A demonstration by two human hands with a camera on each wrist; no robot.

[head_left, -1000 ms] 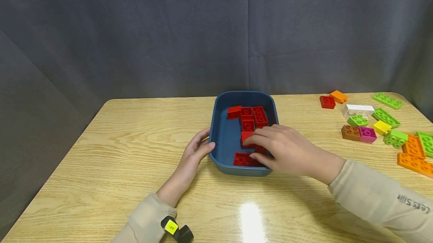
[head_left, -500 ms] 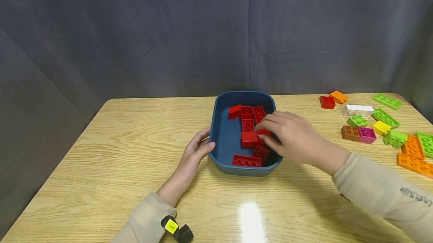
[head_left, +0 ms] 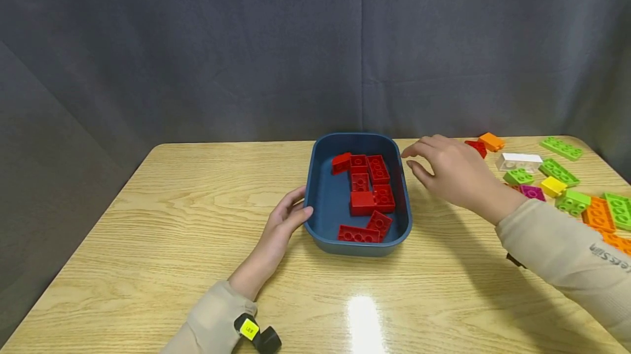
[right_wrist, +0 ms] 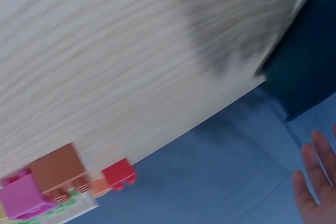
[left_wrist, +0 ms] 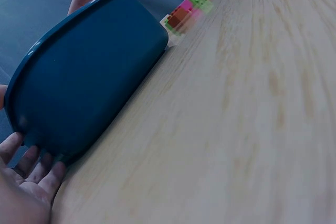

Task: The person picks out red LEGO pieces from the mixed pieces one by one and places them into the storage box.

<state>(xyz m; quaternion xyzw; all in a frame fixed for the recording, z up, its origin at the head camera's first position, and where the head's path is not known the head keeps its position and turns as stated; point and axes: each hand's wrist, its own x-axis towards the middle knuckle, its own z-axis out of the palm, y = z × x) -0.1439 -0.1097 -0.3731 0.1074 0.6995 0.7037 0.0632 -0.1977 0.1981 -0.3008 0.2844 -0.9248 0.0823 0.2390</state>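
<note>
A blue plastic bin (head_left: 358, 248) stands on the table with several red toy bricks (head_left: 362, 203) lying inside it. My left hand (head_left: 281, 222) holds the bin's left side, its thumb at the rim and its other fingertips against the outer wall, as the left wrist view shows. Just beyond the bin's right rim, my right hand (head_left: 455, 170) hovers over the table with fingers loosely bent and nothing between them. In the right wrist view its fingers (right_wrist: 314, 169) appear beside the bin wall (right_wrist: 304, 56).
Toward the right of the table (head_left: 197, 206) lie loose bricks: a red one (head_left: 476, 147), an orange one (head_left: 491, 142), a white one (head_left: 519, 162), a yellow one (head_left: 553, 186), a magenta one (head_left: 532, 193) and several green and orange ones. A dark curtain (head_left: 315, 52) hangs behind the table.
My right hand has come up out of the bin and moved right, past its rim, leaving the red bricks uncovered inside. The left hand and the bin have stayed put.
</note>
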